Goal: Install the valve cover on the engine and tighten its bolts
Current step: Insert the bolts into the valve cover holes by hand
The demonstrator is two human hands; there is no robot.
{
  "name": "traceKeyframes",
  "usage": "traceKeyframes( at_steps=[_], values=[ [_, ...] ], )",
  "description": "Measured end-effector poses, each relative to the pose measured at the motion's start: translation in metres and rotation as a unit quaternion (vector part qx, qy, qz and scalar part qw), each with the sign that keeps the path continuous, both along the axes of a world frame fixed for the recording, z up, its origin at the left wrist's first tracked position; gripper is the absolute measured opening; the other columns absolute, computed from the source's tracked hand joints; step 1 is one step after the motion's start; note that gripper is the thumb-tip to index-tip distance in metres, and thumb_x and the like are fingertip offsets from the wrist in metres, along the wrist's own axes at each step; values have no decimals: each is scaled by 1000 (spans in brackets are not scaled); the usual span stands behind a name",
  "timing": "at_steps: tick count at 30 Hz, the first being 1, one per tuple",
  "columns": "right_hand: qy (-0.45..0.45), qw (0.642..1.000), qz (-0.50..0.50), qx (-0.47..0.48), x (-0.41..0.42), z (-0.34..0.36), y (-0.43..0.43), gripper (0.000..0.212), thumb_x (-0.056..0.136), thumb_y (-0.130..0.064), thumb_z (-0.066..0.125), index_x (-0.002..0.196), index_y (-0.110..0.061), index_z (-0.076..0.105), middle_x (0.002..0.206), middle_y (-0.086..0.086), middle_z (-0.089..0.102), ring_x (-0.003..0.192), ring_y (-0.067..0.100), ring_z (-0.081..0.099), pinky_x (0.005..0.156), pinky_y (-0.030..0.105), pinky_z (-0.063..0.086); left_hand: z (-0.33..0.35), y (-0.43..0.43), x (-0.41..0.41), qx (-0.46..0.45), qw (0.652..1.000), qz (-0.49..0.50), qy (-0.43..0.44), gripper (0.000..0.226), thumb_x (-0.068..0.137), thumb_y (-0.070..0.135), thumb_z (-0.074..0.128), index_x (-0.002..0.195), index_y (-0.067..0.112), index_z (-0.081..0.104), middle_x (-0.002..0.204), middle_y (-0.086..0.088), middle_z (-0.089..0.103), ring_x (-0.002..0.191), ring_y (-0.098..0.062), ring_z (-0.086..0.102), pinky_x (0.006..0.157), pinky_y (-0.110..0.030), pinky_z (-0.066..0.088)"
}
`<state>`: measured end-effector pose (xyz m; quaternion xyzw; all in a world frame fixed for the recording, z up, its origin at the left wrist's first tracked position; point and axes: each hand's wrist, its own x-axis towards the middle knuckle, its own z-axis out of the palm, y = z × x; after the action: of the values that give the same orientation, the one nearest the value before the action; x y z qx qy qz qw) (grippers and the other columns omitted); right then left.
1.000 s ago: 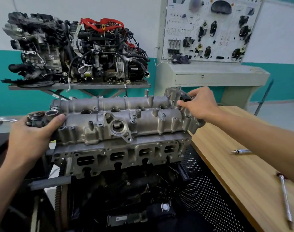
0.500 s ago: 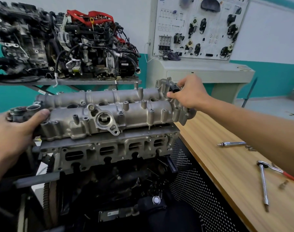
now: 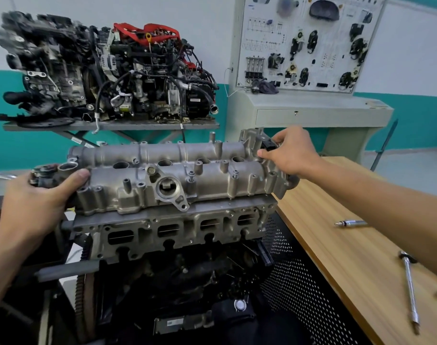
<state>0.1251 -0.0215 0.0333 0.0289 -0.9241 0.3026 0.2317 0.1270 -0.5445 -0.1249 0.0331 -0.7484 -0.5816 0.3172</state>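
Observation:
The grey cast-aluminium valve cover (image 3: 177, 175) lies lengthwise on top of the engine (image 3: 172, 232), whose cylinder head shows a row of rectangular ports below it. My left hand (image 3: 38, 195) grips the cover's left end, thumb on top. At the right end, my right hand (image 3: 291, 151) holds the cover, fingers around a black connector. Several bolts stand in holes along the cover's front row.
A wooden table (image 3: 357, 250) stands to the right with a ratchet wrench (image 3: 410, 287) and a small metal tool (image 3: 350, 223) on it. Behind are another engine (image 3: 108, 70) on a stand and a white training panel (image 3: 307, 43). A black perforated guard (image 3: 299, 282) sits beside the engine.
Both hands keep hold of the valve cover on the head; only the camera view has shifted slightly.

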Motion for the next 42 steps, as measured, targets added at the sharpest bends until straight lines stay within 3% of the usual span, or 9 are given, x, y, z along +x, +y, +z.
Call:
traceKeyframes(
  at_steps=[4, 13, 16, 19, 22, 27, 34, 38, 42],
  values=[
    [4, 1000, -7, 6, 0, -2, 1, 46, 73, -34, 86, 91, 6, 72, 92, 23, 72, 78, 34, 69, 79, 48, 56, 3, -3, 0, -26, 1000, 12, 9, 53, 77, 57, 84, 117, 24, 74, 103, 1, 80, 88, -25, 79, 75, -54, 61],
    [11, 1000, -5, -2, 1, -12, 3, 39, 73, -36, 85, 86, -1, 73, 87, 17, 73, 81, 31, 69, 73, 39, 54, -10, -33, -20, -20, 1000, 10, -16, 50, 77, 56, 83, 117, 28, 74, 107, 1, 79, 92, -26, 78, 77, -57, 61],
    [-65, 992, 15, 103, 7, 3, 5, 49, 76, -47, 80, 94, -2, 72, 85, 15, 71, 69, 22, 60, 65, 36, 51, -7, -20, -11, 25, 998, -41, -49, 59, 78, 58, 82, 126, 26, 71, 115, -4, 77, 99, -34, 76, 80, -67, 56],
    [-30, 953, 22, 300, 21, 33, 6, 67, 77, -67, 67, 110, -9, 69, 104, 9, 71, 90, 23, 66, 78, 36, 54, -1, -9, -1, 43, 995, -46, -72, 66, 71, 67, 82, 123, 28, 72, 107, -4, 79, 86, -33, 78, 71, -62, 59],
    [106, 936, 189, 279, 43, 46, -9, 52, 82, -65, 57, 108, -22, 71, 92, -11, 70, 79, -1, 61, 73, 31, 54, 8, 4, 9, 23, 999, -35, -30, 61, 73, 61, 85, 122, 26, 72, 107, -3, 79, 88, -31, 78, 69, -66, 58],
    [-32, 893, 318, 316, 47, 32, -40, 27, 88, -35, 72, 106, -15, 74, 86, -10, 70, 75, 0, 63, 75, 23, 54, 18, 19, 21, -4, 1000, -16, 21, 58, 71, 56, 88, 116, 22, 74, 97, -3, 80, 82, -30, 79, 65, -69, 57],
    [-82, 878, 314, 353, 31, 43, -43, 17, 88, -27, 73, 103, -18, 76, 82, -13, 70, 74, -1, 64, 66, 11, 49, 26, 29, 32, -42, 999, 15, 26, 58, 68, 67, 84, 110, 28, 75, 91, 8, 80, 79, -14, 78, 63, -32, 63],
    [-77, 861, 306, 399, 29, 40, -46, 19, 95, -34, 63, 92, -17, 73, 78, -12, 67, 72, 3, 62, 67, 22, 49, 25, 25, 32, -34, 999, 22, 7, 59, 67, 65, 86, 112, 27, 74, 92, 5, 80, 79, -20, 79, 68, -57, 62],
    [-34, 831, 262, 489, 30, 28, -54, 55, 104, -48, 34, 64, -14, 51, 59, 1, 53, 57, 20, 54, 60, 34, 44, 26, 27, 32, -49, 998, 35, 7, 58, 69, 65, 85, 111, 27, 75, 92, 5, 80, 78, -19, 79, 61, -60, 61]
  ],
)
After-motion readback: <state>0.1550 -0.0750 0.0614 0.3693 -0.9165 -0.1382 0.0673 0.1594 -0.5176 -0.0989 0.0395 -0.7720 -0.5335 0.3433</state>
